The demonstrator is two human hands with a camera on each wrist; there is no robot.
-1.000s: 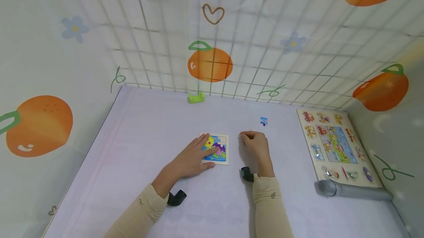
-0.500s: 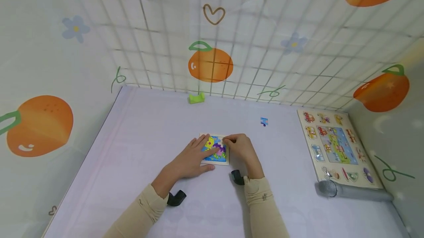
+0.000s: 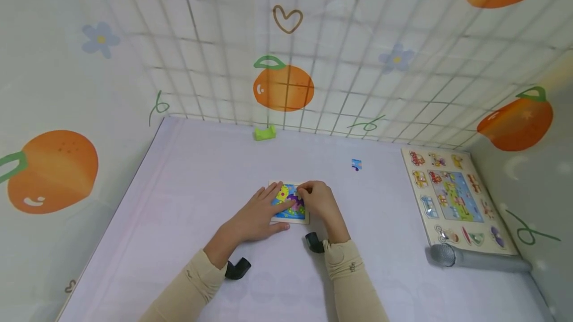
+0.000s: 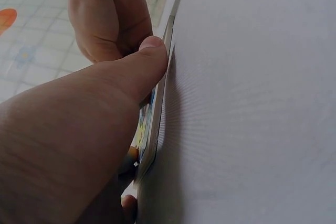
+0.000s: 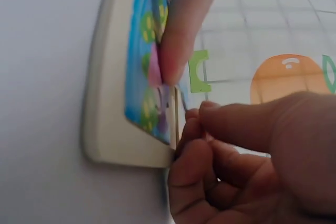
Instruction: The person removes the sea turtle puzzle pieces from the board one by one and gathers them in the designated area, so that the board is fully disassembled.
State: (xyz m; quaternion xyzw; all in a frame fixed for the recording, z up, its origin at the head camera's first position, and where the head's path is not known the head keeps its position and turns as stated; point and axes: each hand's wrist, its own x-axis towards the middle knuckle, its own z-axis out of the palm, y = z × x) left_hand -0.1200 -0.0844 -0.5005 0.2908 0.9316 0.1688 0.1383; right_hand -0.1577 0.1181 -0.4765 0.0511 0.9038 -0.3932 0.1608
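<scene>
A small square jigsaw puzzle (image 3: 297, 221), its picture blue with yellow, purple and pink shapes inside a pale frame, lies flat near the middle of the visible table (image 3: 201, 162). The left hand (image 3: 257, 215) rests across its left edge, fingers extended and spread over the picture, thumb at the near edge, grasping nothing. The right hand (image 3: 320, 198) is at the far right corner, thumb and forefinger pinching a thin puzzle piece (image 5: 183, 99), seen edge-on and mostly hidden. A loose blue piece (image 3: 356, 164) lies toward the table's far right corner. A green notched block (image 3: 265, 133) sits by the far edge. Along the right edge lies a picture puzzle board (image 3: 456, 197), with a grey microphone (image 3: 485, 258) along its near side.
</scene>
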